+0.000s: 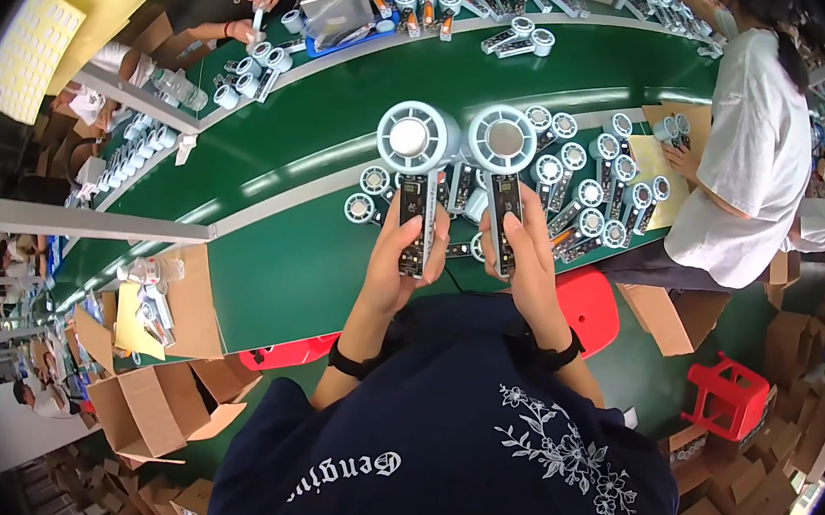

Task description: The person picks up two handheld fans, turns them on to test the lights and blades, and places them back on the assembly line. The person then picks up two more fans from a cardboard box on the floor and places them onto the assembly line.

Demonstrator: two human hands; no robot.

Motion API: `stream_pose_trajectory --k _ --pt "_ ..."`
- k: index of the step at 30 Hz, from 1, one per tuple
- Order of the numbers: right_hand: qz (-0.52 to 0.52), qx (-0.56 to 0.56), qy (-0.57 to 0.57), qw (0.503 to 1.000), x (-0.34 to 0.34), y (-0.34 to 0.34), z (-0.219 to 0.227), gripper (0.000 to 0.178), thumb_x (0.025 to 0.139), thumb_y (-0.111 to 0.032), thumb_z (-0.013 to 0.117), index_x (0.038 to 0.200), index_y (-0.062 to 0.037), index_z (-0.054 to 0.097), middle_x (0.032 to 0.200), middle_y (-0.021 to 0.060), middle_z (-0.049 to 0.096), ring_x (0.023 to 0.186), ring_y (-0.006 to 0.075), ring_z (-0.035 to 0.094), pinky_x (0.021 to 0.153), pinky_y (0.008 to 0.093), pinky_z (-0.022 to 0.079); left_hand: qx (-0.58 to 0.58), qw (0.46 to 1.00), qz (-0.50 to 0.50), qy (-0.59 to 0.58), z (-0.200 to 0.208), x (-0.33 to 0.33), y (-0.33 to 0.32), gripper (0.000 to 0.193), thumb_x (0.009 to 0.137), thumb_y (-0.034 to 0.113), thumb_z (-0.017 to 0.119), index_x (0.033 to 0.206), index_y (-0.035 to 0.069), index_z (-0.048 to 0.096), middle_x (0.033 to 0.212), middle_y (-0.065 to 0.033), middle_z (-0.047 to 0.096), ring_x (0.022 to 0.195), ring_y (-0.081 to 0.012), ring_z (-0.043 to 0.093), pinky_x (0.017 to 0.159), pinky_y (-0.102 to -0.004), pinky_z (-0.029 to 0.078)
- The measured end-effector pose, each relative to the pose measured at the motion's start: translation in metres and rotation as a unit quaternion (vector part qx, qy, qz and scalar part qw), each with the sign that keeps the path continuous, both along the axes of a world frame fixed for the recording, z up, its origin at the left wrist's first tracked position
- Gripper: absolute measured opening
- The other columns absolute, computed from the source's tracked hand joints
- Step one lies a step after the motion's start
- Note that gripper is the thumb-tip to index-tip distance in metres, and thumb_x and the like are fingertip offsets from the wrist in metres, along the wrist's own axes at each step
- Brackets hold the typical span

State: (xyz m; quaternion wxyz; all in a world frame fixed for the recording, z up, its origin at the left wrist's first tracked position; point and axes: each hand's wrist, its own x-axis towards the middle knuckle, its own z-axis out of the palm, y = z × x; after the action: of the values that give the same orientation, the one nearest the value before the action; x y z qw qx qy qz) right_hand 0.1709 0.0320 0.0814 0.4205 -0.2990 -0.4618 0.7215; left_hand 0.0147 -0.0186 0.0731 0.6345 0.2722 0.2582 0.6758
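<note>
My left hand (392,265) is wrapped round the handle of a light blue handheld fan (411,137). Its round ringed head points up, and a dark circuit board shows along the handle. In my right hand (531,255) is a second handheld fan (502,140) of the same kind, upright beside the first, its head close to the other. Both fans are raised over the green workbench (279,279). Behind and right of them lie several similar fans (590,191) with circuit boards showing; a few more (374,180) lie just left of my left hand.
A green conveyor belt (349,100) curves beyond the bench, with several fans and a blue tray (372,22) past it. A co-worker in white (749,162) stands at right. Red stools (728,394) and cardboard boxes (155,407) stand on the floor around me.
</note>
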Motion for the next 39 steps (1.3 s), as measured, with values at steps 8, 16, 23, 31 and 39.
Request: stream_pose_trajectory --k 8,16,23,31,39 --pt "-0.055 0.033 0.020 0.998 0.005 0.011 0.001 0.041 0.096 -0.018 0.037 0.134 -0.0043 0.028 0.092 0.0071 0.052 0.058 0.0072 0.045 0.046 0.0201 0.035 -0.028 0.986 0.049 0.159 0.010 0.013 0.032 0.041 0.094 0.024 0.039 0.129 0.003 0.032 0.087 -0.0059 0.054 0.046 -0.0071 0.047 0.034 -0.0175 0.030" --pt "-0.044 0.023 0.019 0.999 0.005 0.016 0.004 0.043 0.095 -0.017 0.036 0.135 -0.0034 0.027 0.093 0.0073 0.051 0.058 0.0083 0.045 0.047 0.0202 0.035 -0.041 0.977 0.044 0.206 0.014 0.021 0.033 0.043 0.096 0.025 0.034 0.133 0.004 0.033 0.087 -0.0046 0.051 0.046 -0.0073 0.044 0.036 -0.0186 0.031" --pt "-0.053 0.029 0.015 0.998 -0.007 0.008 -0.001 0.042 0.095 -0.017 0.035 0.134 -0.0029 0.027 0.092 0.0068 0.051 0.058 0.0086 0.045 0.049 0.0208 0.036 -0.029 0.988 0.027 0.150 0.007 0.009 0.033 0.043 0.094 0.025 0.039 0.130 0.002 0.031 0.089 -0.0071 0.053 0.046 -0.0082 0.048 0.033 -0.0181 0.031" --pt "-0.081 0.019 0.076 0.994 -0.010 0.009 -0.006 0.041 0.096 -0.019 0.035 0.133 -0.0039 0.027 0.092 0.0063 0.050 0.061 0.0086 0.045 0.050 0.0209 0.036 -0.007 0.988 0.023 0.154 0.006 0.013 0.035 0.046 0.095 0.025 0.038 0.134 0.002 0.027 0.090 -0.0077 0.053 0.045 -0.0094 0.048 0.032 -0.0188 0.031" --pt "-0.071 -0.018 0.073 0.995 -0.007 0.012 -0.010 0.040 0.097 -0.020 0.033 0.133 -0.0043 0.026 0.093 0.0068 0.050 0.062 0.0089 0.046 0.050 0.0206 0.036 -0.038 0.985 0.031 0.167 0.001 0.025 0.040 0.046 0.096 0.026 0.036 0.133 0.001 0.028 0.089 -0.0075 0.052 0.048 -0.0095 0.048 0.035 -0.0194 0.033"
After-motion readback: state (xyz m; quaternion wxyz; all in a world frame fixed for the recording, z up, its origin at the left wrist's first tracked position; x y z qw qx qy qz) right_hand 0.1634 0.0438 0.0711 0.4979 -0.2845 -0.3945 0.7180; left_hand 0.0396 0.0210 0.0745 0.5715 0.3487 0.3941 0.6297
